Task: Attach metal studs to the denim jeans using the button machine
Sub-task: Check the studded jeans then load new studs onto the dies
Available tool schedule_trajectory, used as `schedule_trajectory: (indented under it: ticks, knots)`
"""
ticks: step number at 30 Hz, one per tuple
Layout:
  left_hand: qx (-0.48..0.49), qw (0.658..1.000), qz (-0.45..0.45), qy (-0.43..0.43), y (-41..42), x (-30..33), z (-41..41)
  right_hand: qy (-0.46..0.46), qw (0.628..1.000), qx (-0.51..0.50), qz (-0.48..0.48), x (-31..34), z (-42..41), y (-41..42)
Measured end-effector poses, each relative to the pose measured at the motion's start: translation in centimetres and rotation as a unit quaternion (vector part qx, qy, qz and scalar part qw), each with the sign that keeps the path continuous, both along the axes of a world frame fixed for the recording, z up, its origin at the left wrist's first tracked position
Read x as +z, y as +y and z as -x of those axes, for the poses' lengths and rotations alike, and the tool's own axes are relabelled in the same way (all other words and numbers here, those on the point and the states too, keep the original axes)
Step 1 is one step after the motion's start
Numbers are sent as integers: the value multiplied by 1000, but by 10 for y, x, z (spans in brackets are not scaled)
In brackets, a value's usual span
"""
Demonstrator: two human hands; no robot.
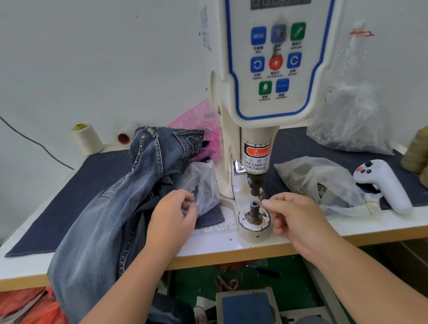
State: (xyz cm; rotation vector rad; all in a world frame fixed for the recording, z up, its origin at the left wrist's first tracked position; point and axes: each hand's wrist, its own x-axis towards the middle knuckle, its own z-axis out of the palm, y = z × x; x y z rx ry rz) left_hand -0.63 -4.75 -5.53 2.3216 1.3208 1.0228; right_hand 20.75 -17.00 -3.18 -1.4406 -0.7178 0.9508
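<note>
Right hand (293,213) pinches something tiny, can't tell what, fingertips just beside the lower die (254,205). Left hand (174,213), curled, can't tell if holding. Jeans (116,206) left of die on tabletop (360,224), off it.

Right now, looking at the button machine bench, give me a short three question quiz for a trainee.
1. True or false: the denim jeans lie under the punch.
2. Which hand is nearest the lower die? A) left hand B) right hand
3. Fill in: the white handheld controller lies to the ___ of the button machine.

Key: 1 false, they hang off the table's left side; 2 B; 3 right.
</note>
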Motion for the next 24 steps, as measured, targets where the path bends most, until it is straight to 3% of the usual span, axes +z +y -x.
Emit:
schedule_trajectory:
  ticks: [8,10,13,16,20,24]
  knots:
    - [-39,997,-21,67,2,-3,-2,-4,1000,-10,10,-3,-7,-5]
    - [-37,999,-3,39,2,-2,-1,-19,1000,-6,12,-4,-6,-7]
    - [-30,996,56,-70,1,1,2,-54,998,-8,15,-3,-6,-10]
    - [-41,987,103,-117,-1,5,4,-150,988,-19,16,2,-10,-13]
    - [-37,975,177,-129,0,8,7,-317,945,-76,18,10,-27,-16]
    - [-35,974,192,-111,4,11,11,-402,912,-68,51,9,-44,-17]
